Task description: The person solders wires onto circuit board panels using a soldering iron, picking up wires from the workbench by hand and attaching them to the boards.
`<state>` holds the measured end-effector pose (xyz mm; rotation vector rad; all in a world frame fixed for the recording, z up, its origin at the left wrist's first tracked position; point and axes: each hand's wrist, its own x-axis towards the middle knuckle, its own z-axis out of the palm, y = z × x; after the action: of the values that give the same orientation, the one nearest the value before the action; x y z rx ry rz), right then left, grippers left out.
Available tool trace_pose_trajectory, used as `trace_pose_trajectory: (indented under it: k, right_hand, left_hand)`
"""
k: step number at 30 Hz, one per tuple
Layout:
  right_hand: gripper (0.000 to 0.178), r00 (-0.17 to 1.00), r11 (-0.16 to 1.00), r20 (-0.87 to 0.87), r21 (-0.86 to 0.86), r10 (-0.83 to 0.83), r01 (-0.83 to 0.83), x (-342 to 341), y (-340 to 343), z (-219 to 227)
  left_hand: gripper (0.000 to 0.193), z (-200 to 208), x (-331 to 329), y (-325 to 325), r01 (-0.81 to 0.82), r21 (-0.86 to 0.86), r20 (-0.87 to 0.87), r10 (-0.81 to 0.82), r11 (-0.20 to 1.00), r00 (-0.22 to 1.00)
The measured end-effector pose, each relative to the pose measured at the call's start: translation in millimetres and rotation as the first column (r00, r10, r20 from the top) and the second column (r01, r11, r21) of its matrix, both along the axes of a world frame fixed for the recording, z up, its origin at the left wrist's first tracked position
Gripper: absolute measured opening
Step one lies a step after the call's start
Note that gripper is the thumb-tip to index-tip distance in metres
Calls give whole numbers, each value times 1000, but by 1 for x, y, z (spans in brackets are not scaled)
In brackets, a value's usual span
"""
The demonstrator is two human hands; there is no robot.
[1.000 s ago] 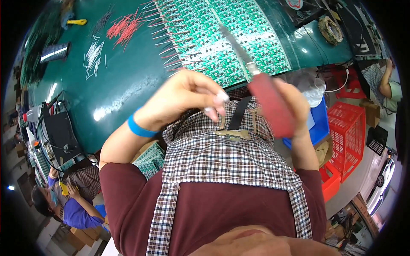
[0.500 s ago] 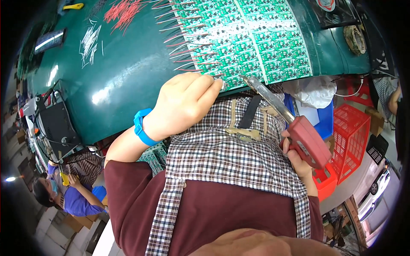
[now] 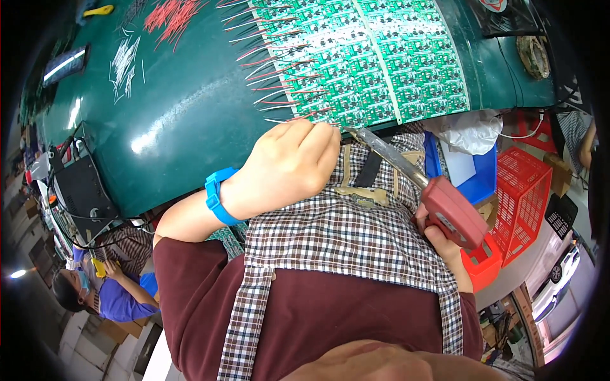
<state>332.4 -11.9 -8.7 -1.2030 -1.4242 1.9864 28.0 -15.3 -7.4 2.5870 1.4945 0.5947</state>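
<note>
My right hand (image 3: 441, 244) grips a red-handled soldering gun (image 3: 456, 213). Its long metal barrel points up and left, and the tip ends close beside my left fingertips at the near edge of the green circuit board panel (image 3: 427, 79). My left hand (image 3: 289, 159), with a blue wristband (image 3: 218, 197), is closed in a pinch at the panel's near left corner. Whatever it pinches is hidden behind the fingers. Red, black and white wires (image 3: 279, 86) stick out in a row along the panel's left side.
Loose red wires (image 3: 171, 22) and white wires (image 3: 124, 63) lie on the green tabletop (image 3: 184, 127). A black box-shaped device (image 3: 86, 190) stands at the left. Red crates (image 3: 518, 203) and a blue bin (image 3: 476, 181) are at the right. A co-worker (image 3: 117, 295) sits at far left.
My left hand has shifted slightly right and nearer to me. The soldering gun's tip has dropped left and nearer, from over the panel to its near edge by my fingers.
</note>
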Motion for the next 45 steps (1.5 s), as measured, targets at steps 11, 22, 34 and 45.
trace_pose_trajectory:
  k: [11,22,34,45]
  right_hand:
    - [43,997,998,71,57,-33,29,-6,-2,0]
    - [61,932,871,296,378,207,-314,15,-1,-12]
    - [76,992,991,122,130,-37,21,8,-5,-6]
    - [73,998,998,-25,-33,-63,62,-10,6,4]
  left_hand:
    - [27,0,1,1,17,59,-71,-13,998,997]
    - [25,3,4,-1,34,26,-189,-29,999,982]
    - [26,6,7,0,24,14,-218,-20,1000,976]
    - [27,5,3,1,-99,2,-9,99,995,995]
